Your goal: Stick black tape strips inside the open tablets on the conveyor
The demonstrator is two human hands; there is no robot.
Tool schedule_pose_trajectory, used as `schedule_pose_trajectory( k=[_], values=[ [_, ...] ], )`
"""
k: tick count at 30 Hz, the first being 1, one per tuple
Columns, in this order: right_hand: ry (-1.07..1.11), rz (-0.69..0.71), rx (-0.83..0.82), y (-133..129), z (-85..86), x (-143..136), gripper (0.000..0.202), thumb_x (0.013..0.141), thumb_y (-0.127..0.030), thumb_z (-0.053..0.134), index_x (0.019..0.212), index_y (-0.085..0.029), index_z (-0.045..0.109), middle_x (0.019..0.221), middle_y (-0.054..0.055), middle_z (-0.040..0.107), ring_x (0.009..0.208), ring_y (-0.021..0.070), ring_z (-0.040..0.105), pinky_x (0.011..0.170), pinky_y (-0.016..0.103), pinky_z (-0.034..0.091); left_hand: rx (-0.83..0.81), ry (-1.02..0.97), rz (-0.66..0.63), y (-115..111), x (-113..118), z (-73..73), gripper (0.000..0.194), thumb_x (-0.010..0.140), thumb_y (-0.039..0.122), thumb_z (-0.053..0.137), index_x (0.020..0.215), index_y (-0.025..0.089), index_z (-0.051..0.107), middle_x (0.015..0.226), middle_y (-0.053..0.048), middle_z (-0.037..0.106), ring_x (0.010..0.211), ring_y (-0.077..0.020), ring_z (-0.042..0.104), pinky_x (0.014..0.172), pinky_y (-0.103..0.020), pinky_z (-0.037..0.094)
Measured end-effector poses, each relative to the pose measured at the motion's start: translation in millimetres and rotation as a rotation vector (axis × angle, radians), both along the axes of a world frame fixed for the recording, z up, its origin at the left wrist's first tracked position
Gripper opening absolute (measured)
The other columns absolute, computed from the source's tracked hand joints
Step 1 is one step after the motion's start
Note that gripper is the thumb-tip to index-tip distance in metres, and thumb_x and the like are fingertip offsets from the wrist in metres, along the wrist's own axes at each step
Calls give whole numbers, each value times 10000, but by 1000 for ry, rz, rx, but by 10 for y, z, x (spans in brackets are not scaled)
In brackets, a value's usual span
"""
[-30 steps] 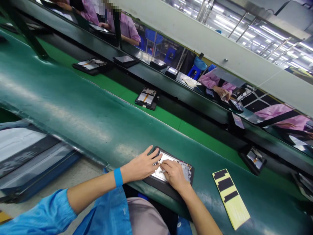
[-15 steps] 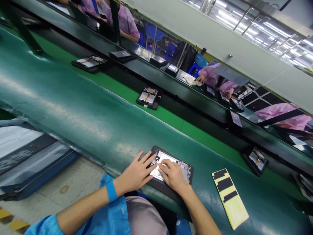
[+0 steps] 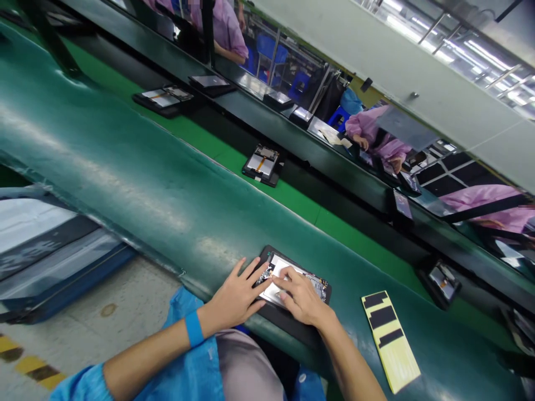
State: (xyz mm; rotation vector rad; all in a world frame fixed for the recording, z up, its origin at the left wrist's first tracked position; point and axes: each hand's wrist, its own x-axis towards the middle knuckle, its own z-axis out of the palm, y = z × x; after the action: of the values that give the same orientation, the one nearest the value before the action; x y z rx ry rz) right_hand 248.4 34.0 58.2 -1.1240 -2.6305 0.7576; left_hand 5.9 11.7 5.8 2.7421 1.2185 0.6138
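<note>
An opened tablet (image 3: 289,322) lies tilted on the green bench in front of me, its insides facing up. It shows a pale battery panel (image 3: 279,264) and bare circuit parts (image 3: 320,285) along its right side. My left hand (image 3: 237,295) is spread open, fingertips resting on the tablet's left end. Over the middle of the battery panel, my right hand (image 3: 301,296) has its fingers bent and drawn together, the index fingertip pressing close to my left fingers. Whatever is pinched in it, if anything, is hidden by the fingers.
Right of the tablet lies a yellow sheet (image 3: 399,362) with black adhesive pieces. Beyond the green bench (image 3: 159,206), a belt carries more opened tablets (image 3: 262,164). Co-workers in pink (image 3: 378,131) sit along the far side. Wrapped grey packs (image 3: 62,262) stand at lower left.
My right hand has shifted slightly, its fingers reaching a little further across the panel. My left hand stays on the tablet's left end. The camera view has tilted slightly.
</note>
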Motion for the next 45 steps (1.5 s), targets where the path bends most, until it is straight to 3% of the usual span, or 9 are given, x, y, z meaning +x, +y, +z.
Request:
schedule_pose_trajectory(
  k=[4, 8, 12, 20, 25, 30, 38, 45],
  values=[
    [27, -12, -60, 47, 27, -9, 392, 1072, -291, 325, 1234, -198, 668, 1048, 65, 569, 868, 182, 588, 833, 320, 486, -5, -8, 51, -49, 44, -10, 571, 980, 549, 513, 1495, 306, 488, 1548, -107, 493, 1397, -363, 442, 1125, -561, 313],
    [74, -105, -126, 120, 28, -58, 375, 1086, -325, 389, 968, -200, 722, 912, 31, 587, 820, 155, 594, 781, 274, 480, -10, -12, 83, -82, 94, -15, 554, 975, 541, 524, 1469, 290, 522, 1543, -111, 499, 1406, -367, 428, 1141, -573, 291],
    [84, -110, -158, 165, 80, -117, 394, 1085, -345, 423, 847, -198, 701, 844, 15, 598, 783, 147, 594, 749, 264, 471, -12, -21, 86, -97, 109, -13, 543, 989, 527, 504, 1471, 279, 518, 1540, -108, 503, 1413, -368, 424, 1146, -589, 288],
    [99, -73, -189, 215, 106, -134, 451, 1088, -376, 410, 830, -191, 730, 801, 20, 610, 747, 148, 590, 720, 263, 478, -1, -20, 76, -107, 119, -40, 610, 971, 550, 529, 1518, 290, 456, 1573, -122, 460, 1432, -375, 410, 1157, -599, 272],
    [196, -160, -225, 228, 60, -95, 300, 1056, -357, 487, 1037, -196, 738, 908, 47, 678, 818, 168, 636, 748, 275, 499, -28, 3, 105, -123, 163, -47, 625, 983, 573, 481, 1531, 275, 436, 1600, -146, 416, 1457, -397, 376, 1147, -611, 267],
    [153, -322, -59, 215, -55, -159, 195, 1000, -281, 576, 847, -204, 669, 816, 18, 644, 758, 163, 618, 690, 259, 471, -51, 7, 145, -158, 192, -77, 669, 981, 567, 485, 1572, 278, 365, 1620, -155, 379, 1480, -399, 340, 1156, -600, 260],
    [46, -239, -21, 298, -115, -228, 124, 956, -182, 635, 839, -214, 660, 867, 17, 662, 751, 161, 625, 696, 260, 453, -56, -20, 158, -165, 198, -104, 645, 976, 582, 485, 1545, 285, 420, 1615, -162, 384, 1463, -410, 360, 1142, -600, 281],
    [-63, -270, -45, 320, 2, -219, 154, 954, -189, 648, 802, -214, 647, 852, 13, 662, 755, 168, 621, 693, 263, 427, -46, -60, 141, -169, 157, -125, 622, 969, 584, 508, 1521, 302, 455, 1610, -148, 397, 1465, -404, 364, 1147, -611, 286]
  ],
)
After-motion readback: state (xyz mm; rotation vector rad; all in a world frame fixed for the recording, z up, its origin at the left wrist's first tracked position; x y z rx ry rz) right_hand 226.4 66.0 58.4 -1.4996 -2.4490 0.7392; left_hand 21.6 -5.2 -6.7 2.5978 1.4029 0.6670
